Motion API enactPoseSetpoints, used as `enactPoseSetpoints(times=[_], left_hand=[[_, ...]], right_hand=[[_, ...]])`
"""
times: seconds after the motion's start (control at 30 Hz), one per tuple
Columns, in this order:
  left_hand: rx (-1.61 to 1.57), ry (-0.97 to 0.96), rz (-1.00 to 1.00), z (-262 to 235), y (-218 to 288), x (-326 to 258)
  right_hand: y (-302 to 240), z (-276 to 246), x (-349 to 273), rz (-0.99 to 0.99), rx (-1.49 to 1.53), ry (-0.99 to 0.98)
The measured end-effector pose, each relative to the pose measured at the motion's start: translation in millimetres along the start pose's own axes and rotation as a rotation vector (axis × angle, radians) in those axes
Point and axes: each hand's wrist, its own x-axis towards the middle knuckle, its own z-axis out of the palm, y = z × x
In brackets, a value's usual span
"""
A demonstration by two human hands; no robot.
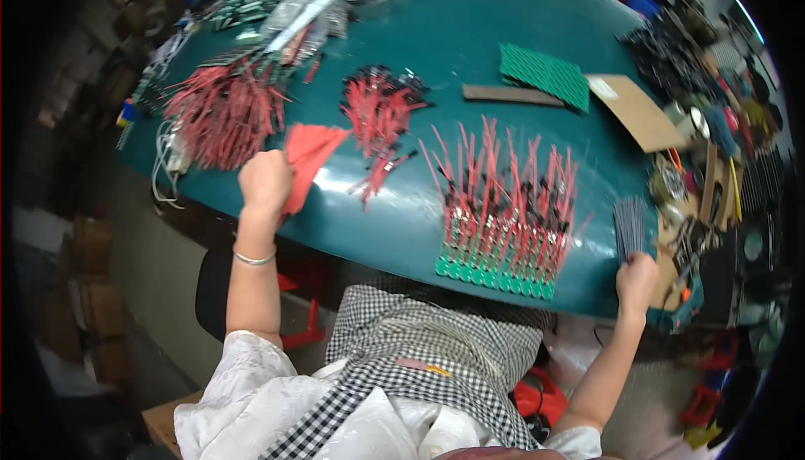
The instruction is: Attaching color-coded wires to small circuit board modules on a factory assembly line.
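My left hand (267, 181) is closed at the table's front left edge, gripping the side of an orange-red cloth (312, 156). My right hand (639, 282) is closed at the near end of a bundle of thin grey rods (630, 223); the fingertips are hidden. Between my hands, nearer the right one, lies a row of joined round green circuit boards (495, 280). Red wires (482, 175) with black parts stand out from the boards toward the far side. A small heap of red and black wire pieces (381, 112) lies to the right of the cloth.
The green table (419, 233) carries a large red wire heap (231, 116) and plastic bags (314, 15) at left. Farther back are a dark flat bar (511, 95), a green textured mat (545, 74) and a cardboard sheet (636, 112). Tools and clutter (692, 233) crowd the right edge.
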Motion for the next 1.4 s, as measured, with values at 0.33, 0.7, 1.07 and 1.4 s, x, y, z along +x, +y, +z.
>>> enactPoseSetpoints(times=[0.33, 0.7, 1.07, 1.4], left_hand=[[-0.084, 0.020, -0.019, 4, -1, -9], [-0.081, 0.001, -0.014, 0, -3, -9], [-0.321, 0.133, 0.044, -4, -17, -17], [-1.600, -0.276, 0.137, -28, 66, -66]], right_hand=[[-19, -20, 5, -0.018, -0.044, -0.045], [-16, -24, 4, 0.035, 0.005, -0.138], [14, -23, 13, 0.069, 0.335, -0.197], [-19, -44, -41, 0.167, 1.234, -0.003]])
